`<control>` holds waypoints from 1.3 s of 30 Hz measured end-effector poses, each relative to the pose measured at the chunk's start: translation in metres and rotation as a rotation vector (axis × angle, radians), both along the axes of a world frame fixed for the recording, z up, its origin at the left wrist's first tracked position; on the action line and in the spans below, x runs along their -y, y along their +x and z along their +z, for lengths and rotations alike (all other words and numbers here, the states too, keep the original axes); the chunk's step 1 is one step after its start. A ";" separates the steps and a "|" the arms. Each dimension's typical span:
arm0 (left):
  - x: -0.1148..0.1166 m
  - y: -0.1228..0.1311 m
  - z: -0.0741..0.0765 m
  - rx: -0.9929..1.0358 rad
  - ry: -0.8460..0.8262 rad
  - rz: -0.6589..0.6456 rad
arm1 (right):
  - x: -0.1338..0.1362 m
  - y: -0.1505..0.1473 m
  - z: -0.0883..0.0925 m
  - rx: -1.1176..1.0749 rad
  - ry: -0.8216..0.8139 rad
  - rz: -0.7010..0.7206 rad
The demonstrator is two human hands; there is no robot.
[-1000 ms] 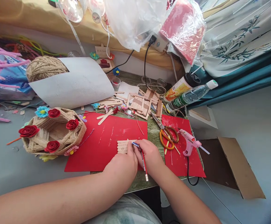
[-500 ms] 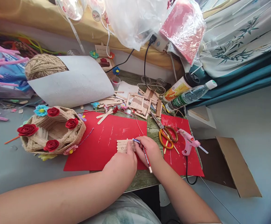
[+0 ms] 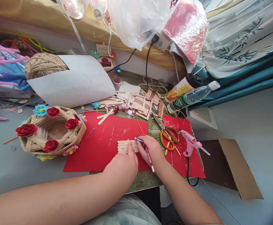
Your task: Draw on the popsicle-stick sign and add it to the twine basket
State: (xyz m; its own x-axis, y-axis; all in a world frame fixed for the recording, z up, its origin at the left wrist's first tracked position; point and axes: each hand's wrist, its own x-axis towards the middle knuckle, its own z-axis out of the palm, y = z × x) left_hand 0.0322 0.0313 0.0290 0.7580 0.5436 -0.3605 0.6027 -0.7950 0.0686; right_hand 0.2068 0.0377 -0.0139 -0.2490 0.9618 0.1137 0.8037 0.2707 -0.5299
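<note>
On a red sheet [image 3: 99, 131] lies a small panel of craft sticks [image 3: 122, 146] set side by side, with star shapes drawn in dark lines. My left hand [image 3: 124, 162] holds the panel down, a finger stretched over its face; its other fingers are largely hidden. A slim pencil [image 3: 148, 155] with a red and dark barrel and a white end is gripped in my right hand [image 3: 152, 150]. Its blue front part is at the panel's upper right edge; whether the tip touches the wood I cannot tell.
Scissors [image 3: 168, 134] and a pink glue gun [image 3: 190, 143] rest at the right. A twine basket with red roses [image 3: 80, 137] stands left. Behind are loose craft sticks [image 3: 110, 101], a water bottle [image 3: 193, 97], a cup [image 3: 182, 89] and a twine ball [image 3: 46, 65]. A black cable [image 3: 146, 62] hangs down.
My right hand and the pencil have shifted slightly, the pencil's front moving a little right and up along the panel's edge. My left hand and the panel stay nearly in place.
</note>
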 end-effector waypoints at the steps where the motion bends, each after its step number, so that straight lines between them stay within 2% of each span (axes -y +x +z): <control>1: 0.000 0.000 0.001 -0.006 -0.008 0.003 | 0.000 0.000 0.000 0.001 -0.002 0.000; 19: -0.001 0.000 -0.001 0.042 -0.038 0.032 | 0.002 0.001 0.002 0.011 -0.013 0.060; 27: -0.003 0.000 0.002 0.011 -0.041 -0.017 | 0.003 0.004 -0.001 0.015 -0.038 0.079; 39: -0.004 0.001 0.004 -0.006 -0.104 0.013 | 0.001 0.008 0.004 0.054 -0.016 0.099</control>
